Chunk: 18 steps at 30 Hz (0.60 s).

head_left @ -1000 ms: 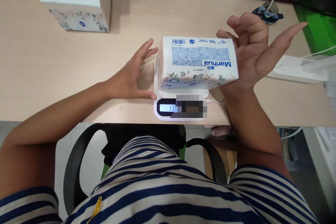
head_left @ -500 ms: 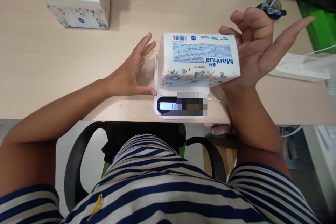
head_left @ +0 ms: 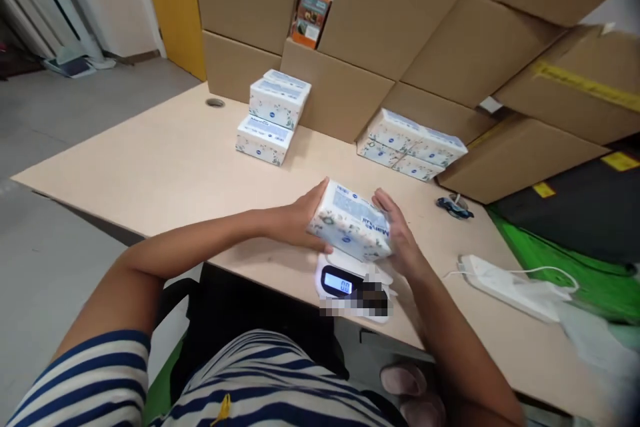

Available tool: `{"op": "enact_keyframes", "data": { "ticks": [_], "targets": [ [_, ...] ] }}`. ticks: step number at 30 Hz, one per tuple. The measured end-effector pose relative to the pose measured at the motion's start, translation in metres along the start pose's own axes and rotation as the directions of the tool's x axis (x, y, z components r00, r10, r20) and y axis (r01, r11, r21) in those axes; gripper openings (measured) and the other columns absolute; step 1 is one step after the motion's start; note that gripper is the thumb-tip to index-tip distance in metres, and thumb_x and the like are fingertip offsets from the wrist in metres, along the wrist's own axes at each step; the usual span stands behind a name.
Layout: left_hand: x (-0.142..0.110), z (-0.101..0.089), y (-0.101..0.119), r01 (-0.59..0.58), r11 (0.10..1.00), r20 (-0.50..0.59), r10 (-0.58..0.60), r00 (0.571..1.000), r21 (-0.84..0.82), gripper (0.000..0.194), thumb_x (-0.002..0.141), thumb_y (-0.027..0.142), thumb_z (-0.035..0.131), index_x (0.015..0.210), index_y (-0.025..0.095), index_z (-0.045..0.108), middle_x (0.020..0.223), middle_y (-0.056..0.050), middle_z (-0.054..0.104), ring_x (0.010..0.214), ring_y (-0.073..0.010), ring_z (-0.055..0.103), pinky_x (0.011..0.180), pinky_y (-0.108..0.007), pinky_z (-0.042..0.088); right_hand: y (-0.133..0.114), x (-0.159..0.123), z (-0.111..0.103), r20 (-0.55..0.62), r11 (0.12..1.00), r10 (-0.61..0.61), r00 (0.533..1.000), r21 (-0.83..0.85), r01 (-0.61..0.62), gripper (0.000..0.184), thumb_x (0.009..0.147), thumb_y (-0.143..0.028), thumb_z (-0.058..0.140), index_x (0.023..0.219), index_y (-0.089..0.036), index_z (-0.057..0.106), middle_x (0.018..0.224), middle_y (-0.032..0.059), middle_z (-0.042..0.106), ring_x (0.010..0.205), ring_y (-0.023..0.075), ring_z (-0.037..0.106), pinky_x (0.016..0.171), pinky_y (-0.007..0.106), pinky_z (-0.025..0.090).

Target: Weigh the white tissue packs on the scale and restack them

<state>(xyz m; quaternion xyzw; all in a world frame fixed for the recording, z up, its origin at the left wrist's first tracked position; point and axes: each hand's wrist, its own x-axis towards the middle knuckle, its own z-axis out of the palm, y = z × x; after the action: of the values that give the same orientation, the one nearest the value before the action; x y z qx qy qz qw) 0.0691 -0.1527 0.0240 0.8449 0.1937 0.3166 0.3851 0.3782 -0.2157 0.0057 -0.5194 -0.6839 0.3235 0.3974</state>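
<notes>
A tissue pack (head_left: 347, 227) with blue print and a leaf pattern is held between my two hands, tilted, just above a white kitchen scale (head_left: 330, 259). My left hand (head_left: 306, 217) is closed around its left end, thumb low along the front edge. Against the right end presses my right hand (head_left: 404, 243), its fingers slightly blurred and pointing away from me. The scale's lit display (head_left: 338, 282) reads 0.0, and a pixelated patch hides its right part. Whether the pack's underside touches the scale's platform is hard to see.
More tissue packs stand in a stepped stack (head_left: 273, 103) at the back left and a block (head_left: 410, 147) at the back right. Cardboard boxes (head_left: 340, 90) wall the far edge. A white power strip (head_left: 505, 287) with cable lies right, near a dark blue cloth (head_left: 454, 208).
My view has swung up to show the whole table. My left hand has moved onto the pack's left end. My right hand, palm up before, now presses its right end.
</notes>
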Motion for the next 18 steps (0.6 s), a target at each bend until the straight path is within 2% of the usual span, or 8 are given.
{"op": "enact_keyframes", "data": {
  "ticks": [3,6,8,10,11,14,16,18],
  "targets": [
    [-0.012,-0.030,0.016,0.063,0.996,-0.060,-0.059,0.996,0.069,0.135,0.080,0.079,0.085,0.182,0.029,0.012,0.185,-0.020,0.030,0.171,-0.0493,0.032,0.136,-0.072,0.036,-0.023,0.033,0.019,0.139,0.992,-0.053,0.989,-0.109,0.069,0.110,0.081,-0.098,0.060,0.174,-0.045,0.034,0.192,0.0043,0.010,0.177,0.0418,0.016,0.141,0.069,0.026],
    [-0.021,-0.078,0.022,0.117,0.966,-0.182,-0.076,0.980,0.230,0.134,0.080,0.082,0.082,0.182,0.029,0.013,0.189,-0.018,0.020,0.175,-0.0489,0.020,0.142,-0.069,0.024,-0.058,0.078,0.043,0.220,0.947,-0.183,0.958,-0.224,0.232,0.134,0.063,-0.097,0.081,0.174,-0.037,0.036,0.191,0.0120,0.009,0.177,0.0472,0.006,0.140,0.074,0.020],
    [-0.020,-0.116,0.017,0.086,0.939,-0.200,-0.018,0.980,0.334,0.140,0.073,0.083,0.088,0.181,0.026,0.019,0.188,-0.019,0.022,0.175,-0.0490,0.017,0.143,-0.065,0.020,-0.081,0.116,0.055,0.254,0.901,-0.277,0.927,-0.265,0.343,0.146,0.056,-0.092,0.089,0.176,-0.034,0.032,0.187,0.0164,0.019,0.174,0.0503,0.016,0.139,0.075,0.022],
    [-0.013,-0.149,0.005,0.066,0.918,-0.247,0.036,0.968,0.391,0.138,0.071,0.079,0.092,0.179,0.023,0.026,0.186,-0.020,0.028,0.174,-0.0487,0.022,0.143,-0.064,0.022,-0.100,0.158,0.064,0.277,0.868,-0.314,0.908,-0.304,0.393,0.140,0.063,-0.084,0.091,0.177,-0.030,0.030,0.177,0.0193,0.038,0.166,0.0508,0.035,0.136,0.075,0.030],
    [-0.010,-0.161,-0.003,0.084,0.911,-0.294,0.042,0.955,0.403,0.133,0.072,0.075,0.093,0.178,0.023,0.029,0.184,-0.019,0.033,0.173,-0.0472,0.027,0.142,-0.062,0.024,-0.108,0.180,0.068,0.278,0.852,-0.324,0.904,-0.330,0.406,0.133,0.068,-0.077,0.091,0.177,-0.030,0.032,0.175,0.0190,0.041,0.162,0.0503,0.040,0.135,0.074,0.033],
    [-0.006,-0.177,-0.028,0.212,0.899,-0.489,0.003,0.872,0.382,0.106,0.087,0.057,0.085,0.175,0.026,0.035,0.174,-0.014,0.052,0.164,-0.0380,0.046,0.138,-0.055,0.036,-0.126,0.236,0.086,0.282,0.789,-0.314,0.907,-0.454,0.414,0.124,0.073,-0.061,0.092,0.177,-0.026,0.033,0.176,0.0188,0.039,0.163,0.0477,0.040,0.135,0.070,0.035],
    [-0.013,-0.172,-0.042,0.324,0.883,-0.631,-0.040,0.775,0.341,0.092,0.093,0.046,0.078,0.172,0.024,0.037,0.172,-0.013,0.055,0.158,-0.0341,0.054,0.133,-0.050,0.045,-0.137,0.259,0.103,0.298,0.742,-0.285,0.911,-0.533,0.406,0.124,0.074,-0.055,0.093,0.177,-0.018,0.034,0.175,0.0228,0.040,0.164,0.0458,0.040,0.137,0.065,0.034],
    [-0.026,-0.163,-0.055,0.421,0.860,-0.744,-0.075,0.664,0.289,0.084,0.098,0.044,0.074,0.170,0.022,0.038,0.175,-0.014,0.052,0.158,-0.0350,0.055,0.130,-0.049,0.048,-0.145,0.269,0.121,0.332,0.691,-0.272,0.903,-0.586,0.423,0.118,0.075,-0.052,0.095,0.173,-0.012,0.042,0.171,0.0258,0.046,0.162,0.0441,0.045,0.137,0.060,0.036]
  ]
}}
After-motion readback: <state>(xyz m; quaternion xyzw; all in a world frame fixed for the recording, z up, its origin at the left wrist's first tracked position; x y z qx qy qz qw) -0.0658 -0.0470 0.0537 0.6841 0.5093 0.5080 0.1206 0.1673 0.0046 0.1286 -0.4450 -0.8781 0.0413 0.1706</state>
